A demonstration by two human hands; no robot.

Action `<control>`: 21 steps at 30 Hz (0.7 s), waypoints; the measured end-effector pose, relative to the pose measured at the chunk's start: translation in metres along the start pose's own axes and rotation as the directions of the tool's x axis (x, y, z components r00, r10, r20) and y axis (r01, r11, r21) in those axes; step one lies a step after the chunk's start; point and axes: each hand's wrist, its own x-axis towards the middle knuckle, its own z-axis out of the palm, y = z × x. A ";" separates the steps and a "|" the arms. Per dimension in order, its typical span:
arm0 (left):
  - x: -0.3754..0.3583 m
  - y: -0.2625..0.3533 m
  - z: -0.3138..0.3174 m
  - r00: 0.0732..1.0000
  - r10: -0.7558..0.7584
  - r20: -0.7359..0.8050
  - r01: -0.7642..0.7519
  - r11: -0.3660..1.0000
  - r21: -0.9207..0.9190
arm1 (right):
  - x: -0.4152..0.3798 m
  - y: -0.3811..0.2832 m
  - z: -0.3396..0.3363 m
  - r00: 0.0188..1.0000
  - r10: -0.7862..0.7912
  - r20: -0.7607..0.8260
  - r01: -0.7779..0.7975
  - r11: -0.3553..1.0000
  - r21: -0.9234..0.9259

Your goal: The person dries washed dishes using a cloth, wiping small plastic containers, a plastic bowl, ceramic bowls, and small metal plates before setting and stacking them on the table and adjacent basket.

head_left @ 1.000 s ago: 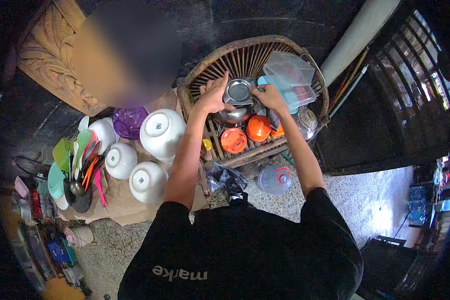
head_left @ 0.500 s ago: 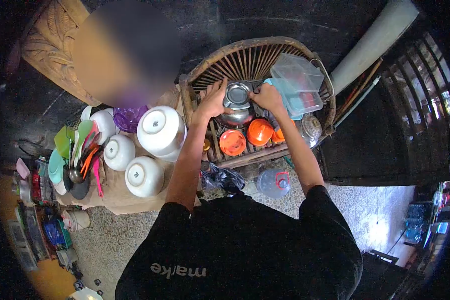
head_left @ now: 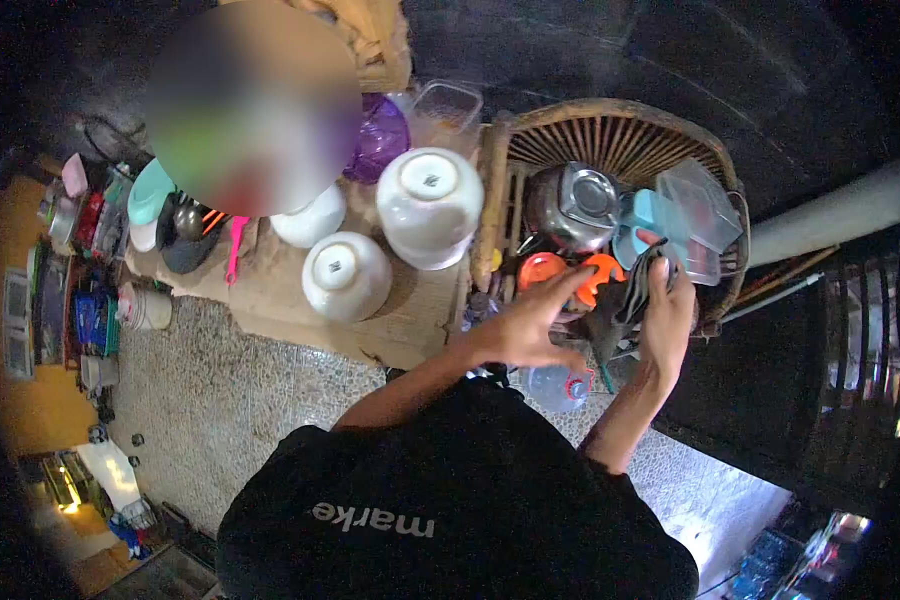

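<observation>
In the head view a dark grey cloth [head_left: 632, 298] hangs bunched from my right hand [head_left: 667, 315], pinched between thumb and fingers. My left hand [head_left: 532, 322] is open with its fingers apart and nothing in it, reaching over the near edge of the bamboo rack [head_left: 610, 118]. Its fingertips lie close to an orange bowl [head_left: 541, 268] and an orange cup-like piece [head_left: 603, 279]. Behind them a metal pot [head_left: 545, 205] stands with a small metal container [head_left: 590, 192] against it. Light-blue plastic containers [head_left: 645, 215] and clear plastic containers [head_left: 702, 210] sit right of the pot.
Upturned white bowls [head_left: 346, 275] rest on the cardboard [head_left: 270, 300] at left, beside a pink utensil [head_left: 236, 250] and a purple bowl [head_left: 378, 138]. A clear plastic jug [head_left: 555, 388] stands on the floor below the rack. A large pale pole [head_left: 835, 215] leans at right.
Both hands have left the metal pot and container and come nearer my body. The right hand now holds the dark cloth. The camera view has turned, shifting the rack right.
</observation>
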 end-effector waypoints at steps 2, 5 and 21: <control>-0.017 0.012 -0.004 0.996 0.047 -0.079 -0.038 0.993 0.115 | -0.019 0.007 0.025 0.999 0.044 0.005 -0.043 0.997 -0.065; -0.045 0.011 -0.023 0.966 -0.154 -0.208 0.142 0.987 -0.071 | -0.041 0.002 0.069 0.999 0.019 0.037 -0.016 0.996 -0.084; -0.230 -0.011 -0.215 0.853 -0.447 -0.269 0.254 0.807 -0.533 | -0.173 0.004 0.301 0.891 0.441 0.104 -0.406 0.674 0.617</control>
